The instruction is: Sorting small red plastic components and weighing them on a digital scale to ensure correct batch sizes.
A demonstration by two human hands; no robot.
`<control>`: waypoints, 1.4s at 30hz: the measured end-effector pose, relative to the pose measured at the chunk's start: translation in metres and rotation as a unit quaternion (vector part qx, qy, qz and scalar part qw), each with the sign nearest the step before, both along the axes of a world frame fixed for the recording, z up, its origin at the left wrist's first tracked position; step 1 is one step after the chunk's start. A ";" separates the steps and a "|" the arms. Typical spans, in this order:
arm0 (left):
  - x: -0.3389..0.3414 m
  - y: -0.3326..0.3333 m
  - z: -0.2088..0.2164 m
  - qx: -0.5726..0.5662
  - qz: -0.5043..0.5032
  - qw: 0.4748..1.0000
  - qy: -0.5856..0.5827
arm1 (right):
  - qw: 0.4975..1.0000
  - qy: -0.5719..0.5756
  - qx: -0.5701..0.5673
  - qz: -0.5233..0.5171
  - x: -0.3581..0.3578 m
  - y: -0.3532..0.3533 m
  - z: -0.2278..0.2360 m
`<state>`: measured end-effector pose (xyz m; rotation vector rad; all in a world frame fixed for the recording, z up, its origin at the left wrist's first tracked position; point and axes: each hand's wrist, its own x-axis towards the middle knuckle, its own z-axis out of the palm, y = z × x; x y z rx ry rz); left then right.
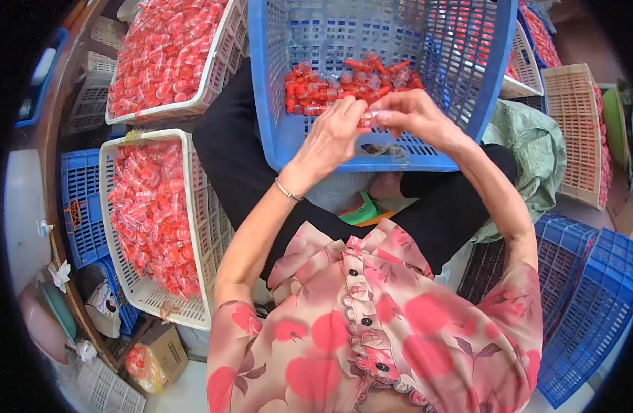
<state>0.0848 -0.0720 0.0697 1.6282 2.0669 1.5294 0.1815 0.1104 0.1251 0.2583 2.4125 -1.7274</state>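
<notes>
Over the near side of a blue plastic basket (392, 165), my two hands meet at one small red piece with a clear part (365, 121). My left hand (332, 135) is closed round it, knuckles up, hiding most of it. From the other side, my right hand (421, 122) pinches at its clear end with thumb and fingers. Just beyond my hands, a loose heap of small red pieces with clear plastic caps (323, 88) lies in the basket. The exact kind of these pieces is too small to tell.
At the left, two white crates (201, 227) hold heaps of similar red pieces. A beige crate (571, 131) and a green woven sack (526, 148) sit at the right, above blue crates (585, 303). A cardboard box (168, 354) stands at lower left.
</notes>
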 end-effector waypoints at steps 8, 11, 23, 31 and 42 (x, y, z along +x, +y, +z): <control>0.000 -0.106 0.031 -0.134 0.145 0.959 0.203 | 0.994 -0.031 -0.078 0.068 -0.035 -0.017 -0.057; 0.002 -0.184 0.035 -0.168 0.427 0.878 0.133 | 0.980 -0.001 0.200 -0.022 -0.091 0.013 -0.122; -0.019 -0.013 -0.001 -0.300 0.171 0.935 0.082 | 0.911 0.089 0.398 -0.054 -0.167 0.035 -0.223; -0.047 0.076 -0.196 -0.499 0.369 0.769 0.152 | 0.943 -0.030 -0.259 -0.209 -0.047 0.079 -0.114; -0.045 0.032 -0.086 -0.200 0.044 0.867 -0.455 | 0.971 0.080 0.011 -0.226 -0.028 0.050 -0.065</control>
